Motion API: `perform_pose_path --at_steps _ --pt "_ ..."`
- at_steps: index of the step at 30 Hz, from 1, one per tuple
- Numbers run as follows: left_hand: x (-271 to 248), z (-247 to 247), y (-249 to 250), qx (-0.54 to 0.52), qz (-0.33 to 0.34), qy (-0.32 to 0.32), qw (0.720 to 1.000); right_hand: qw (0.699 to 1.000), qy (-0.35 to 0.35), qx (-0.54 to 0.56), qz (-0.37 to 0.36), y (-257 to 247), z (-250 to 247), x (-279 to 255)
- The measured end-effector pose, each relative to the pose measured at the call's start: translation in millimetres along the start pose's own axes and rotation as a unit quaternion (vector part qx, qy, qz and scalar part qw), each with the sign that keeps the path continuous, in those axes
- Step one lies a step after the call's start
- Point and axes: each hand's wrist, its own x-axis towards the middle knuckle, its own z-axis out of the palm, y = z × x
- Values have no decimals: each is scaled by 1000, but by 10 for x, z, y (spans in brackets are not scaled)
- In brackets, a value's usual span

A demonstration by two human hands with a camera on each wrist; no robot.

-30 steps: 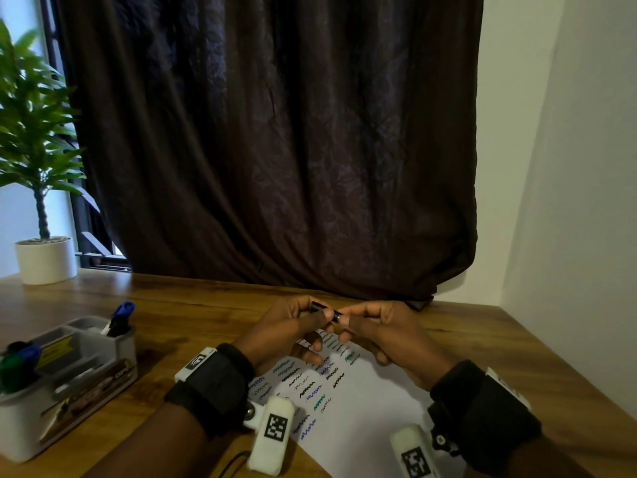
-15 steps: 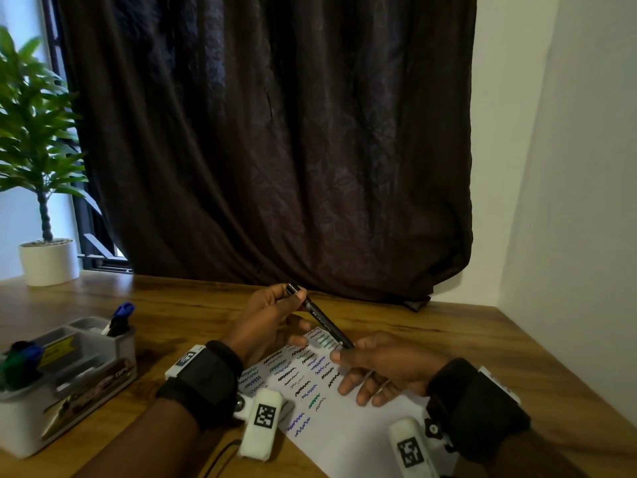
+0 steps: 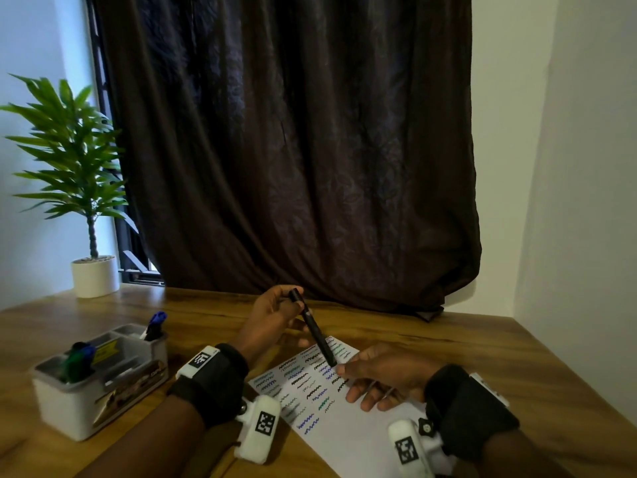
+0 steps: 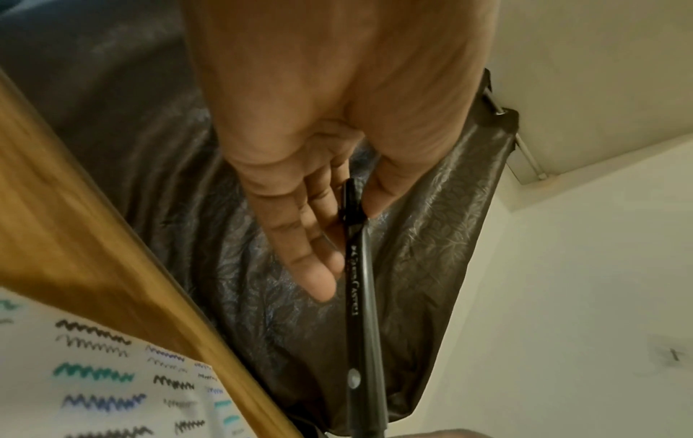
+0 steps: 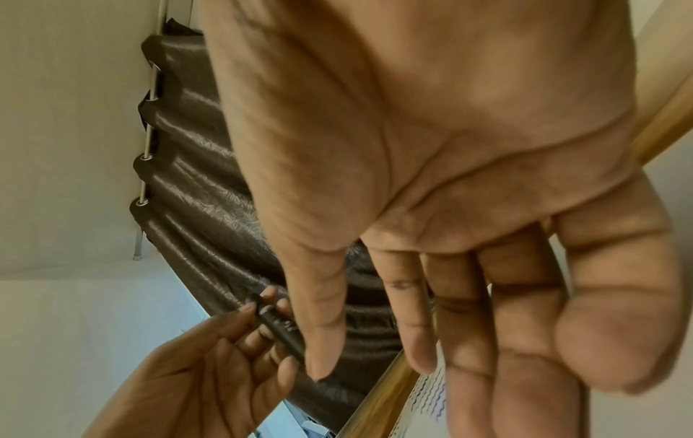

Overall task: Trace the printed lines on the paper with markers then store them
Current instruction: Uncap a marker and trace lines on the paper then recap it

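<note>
A black marker (image 3: 315, 331) slants over the top of the white paper (image 3: 348, 432), which is printed with wavy lines, some traced in colour. My left hand (image 3: 289, 300) pinches the marker's upper end between thumb and fingers; the left wrist view shows the same pinch (image 4: 352, 207) on the marker (image 4: 362, 296). My right hand (image 3: 348, 381) lies low over the paper with fingers straight. Its thumb tip meets the marker's lower end. In the right wrist view the marker (image 5: 279, 323) passes behind the thumb (image 5: 319, 326), and nothing is gripped.
A grey desk organizer (image 3: 103, 391) stands on the wooden table (image 3: 482, 357) at the left, holding a blue-capped marker (image 3: 157, 322) and green and blue ones (image 3: 79, 357). A potted plant (image 3: 94, 276) sits at the back left. A dark curtain (image 3: 293, 150) hangs behind; a wall closes the right.
A second ago both hands held the marker level between them. My left hand has since raised its end, and my right hand has let go and sunk toward the paper with fingers straightened.
</note>
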Motion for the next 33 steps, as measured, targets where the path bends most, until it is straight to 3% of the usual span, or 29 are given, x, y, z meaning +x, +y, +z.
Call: perform_pose_path --at_steps 9,13,18,25,30,33 --pt "-223 -199 507 96 82 11 992 1000 5 -2 -11 -26 34 -83" --pt "-314 -472 886 115 133 45 983 1000 -3 -3 -9 -18 92 -17" --pt "-526 -987 1452 173 150 108 967 998 -47 12 -29 -14 125 47" --pt "-579 -1861 1792 299 113 201 926 997 -78 7 -29 -75 63 74" --pt "-497 -2156 1587 423 44 200 883 997 -81 10 -16 -103 69 102" --pt "-437 -2165 1469 439 10 187 879 996 -84 1 -9 -96 80 84"
